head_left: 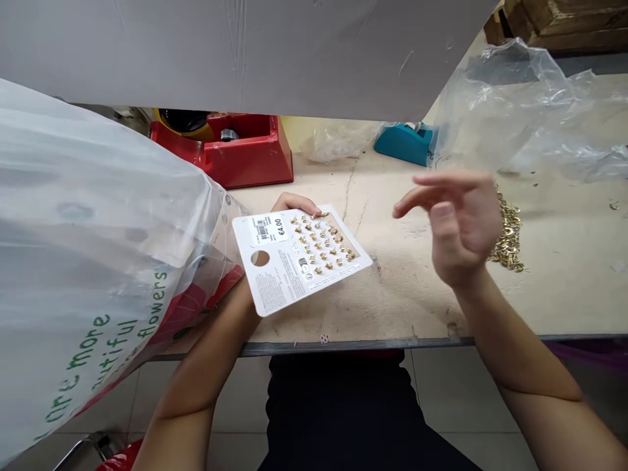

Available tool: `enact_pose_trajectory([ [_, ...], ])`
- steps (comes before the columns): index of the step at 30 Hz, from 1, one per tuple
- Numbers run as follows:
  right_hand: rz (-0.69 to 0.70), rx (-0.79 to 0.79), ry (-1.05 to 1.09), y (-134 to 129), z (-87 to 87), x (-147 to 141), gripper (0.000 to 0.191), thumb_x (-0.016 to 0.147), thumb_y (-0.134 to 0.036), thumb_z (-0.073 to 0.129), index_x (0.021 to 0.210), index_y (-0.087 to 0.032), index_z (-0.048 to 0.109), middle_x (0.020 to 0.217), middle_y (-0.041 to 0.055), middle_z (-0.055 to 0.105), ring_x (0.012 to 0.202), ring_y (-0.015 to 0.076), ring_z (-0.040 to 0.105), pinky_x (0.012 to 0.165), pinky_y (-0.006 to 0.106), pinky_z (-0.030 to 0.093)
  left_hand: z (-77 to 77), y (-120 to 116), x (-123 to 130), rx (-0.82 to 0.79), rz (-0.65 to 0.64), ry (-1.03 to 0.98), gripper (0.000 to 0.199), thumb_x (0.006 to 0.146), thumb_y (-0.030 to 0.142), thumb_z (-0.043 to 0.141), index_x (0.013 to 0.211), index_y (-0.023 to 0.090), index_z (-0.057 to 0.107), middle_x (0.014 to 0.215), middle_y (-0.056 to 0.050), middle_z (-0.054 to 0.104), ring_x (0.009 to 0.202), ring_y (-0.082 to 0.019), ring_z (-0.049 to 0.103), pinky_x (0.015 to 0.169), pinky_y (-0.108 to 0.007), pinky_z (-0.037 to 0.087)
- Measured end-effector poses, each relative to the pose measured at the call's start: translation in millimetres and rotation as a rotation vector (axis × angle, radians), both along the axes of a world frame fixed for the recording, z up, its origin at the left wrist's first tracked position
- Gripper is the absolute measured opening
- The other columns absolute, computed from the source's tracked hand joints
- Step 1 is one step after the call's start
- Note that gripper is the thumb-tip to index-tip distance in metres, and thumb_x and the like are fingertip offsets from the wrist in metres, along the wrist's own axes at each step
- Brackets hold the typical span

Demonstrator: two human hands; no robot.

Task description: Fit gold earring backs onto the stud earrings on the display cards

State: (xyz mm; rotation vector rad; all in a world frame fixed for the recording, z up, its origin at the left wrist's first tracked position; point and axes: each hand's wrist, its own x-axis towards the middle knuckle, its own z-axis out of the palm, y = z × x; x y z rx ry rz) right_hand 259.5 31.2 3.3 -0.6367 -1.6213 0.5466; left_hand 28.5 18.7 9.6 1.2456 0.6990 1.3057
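Note:
My left hand (pixel 298 202) grips a white earring card (pixel 279 278) from behind, its fingertips at the far edge. The card is tilted, with its printed back, price label and round hole toward me. Rows of small gold earring backs (pixel 326 245) cover one part of it. Raised over the table to the right of the card, my right hand (pixel 458 219) has its fingers and thumb apart, slightly blurred, with nothing visible between them. Beside and partly behind it lies a pile of small gold metal pieces (pixel 510 235).
A large printed plastic bag (pixel 98 261) bulges at the left. At the back stand a red tape dispenser (pixel 250 154) and a teal one (pixel 405 144), under a grey panel (pixel 235 52). Crumpled clear plastic (pixel 534 118) lies at back right, near a wooden box (pixel 564 23).

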Motion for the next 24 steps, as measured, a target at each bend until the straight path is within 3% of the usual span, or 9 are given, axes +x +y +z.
enact_pose_trajectory([
  [4,-0.258,-0.007,0.058,8,17.6,14,0.004,0.094,-0.026,0.065,0.098,-0.026,0.065,0.088,-0.0002,0.057,0.071,0.0123,0.064,0.063,0.032,0.056,-11.7,12,-8,0.095,0.024,-0.02,0.048,0.078,0.067,0.067,0.093,0.021,0.068,0.082,-0.004,0.056,0.054,-0.009,0.045,0.045,-0.022,0.042],
  [7,-0.395,0.005,0.064,9,28.7,23,0.015,0.091,-0.028,0.068,0.081,-0.025,0.058,0.076,-0.0005,0.047,0.065,0.0141,0.056,0.061,0.034,0.051,-24.1,19,-14,0.13,0.104,-0.015,0.048,0.084,0.066,0.06,0.099,0.021,0.069,0.091,-0.007,0.06,0.061,-0.011,0.05,0.051,-0.025,0.047],
  [10,-0.424,-0.012,0.038,12,32.8,28,0.02,0.089,-0.026,0.067,0.076,-0.025,0.053,0.075,0.0004,0.046,0.065,0.016,0.055,0.062,0.036,0.05,-31.3,23,-16,0.189,0.145,-0.01,0.041,0.086,0.059,0.063,0.099,0.021,0.07,0.093,-0.008,0.061,0.064,-0.011,0.051,0.054,-0.024,0.047],
  [16,-0.288,-0.154,-0.279,37,18.9,28,0.014,0.088,-0.021,0.063,0.084,-0.024,0.05,0.082,0.0015,0.056,0.073,0.0159,0.058,0.068,0.036,0.055,-30.8,26,-11,0.212,0.16,-0.02,0.032,0.088,0.051,0.063,0.097,0.021,0.069,0.092,-0.005,0.06,0.067,-0.01,0.05,0.057,-0.021,0.048],
  [20,-0.339,-0.23,-0.638,60,3.0,25,0.009,0.089,-0.015,0.053,0.092,-0.024,0.053,0.097,0.0064,0.063,0.084,0.0186,0.063,0.078,0.038,0.058,-30.1,27,-11,0.189,0.165,-0.055,0.029,0.089,0.048,0.063,0.096,0.02,0.068,0.091,-0.004,0.058,0.063,-0.007,0.046,0.056,-0.017,0.044],
  [24,-0.352,-0.246,-0.941,70,-7.8,21,0.034,0.093,-0.015,0.046,0.125,-0.019,0.055,0.127,0.0127,0.061,0.117,0.0278,0.06,0.101,0.047,0.053,-28.8,26,-14,0.121,0.147,-0.053,0.025,0.089,0.045,0.065,0.098,0.022,0.067,0.091,-0.003,0.056,0.067,-0.007,0.048,0.06,-0.017,0.046],
])
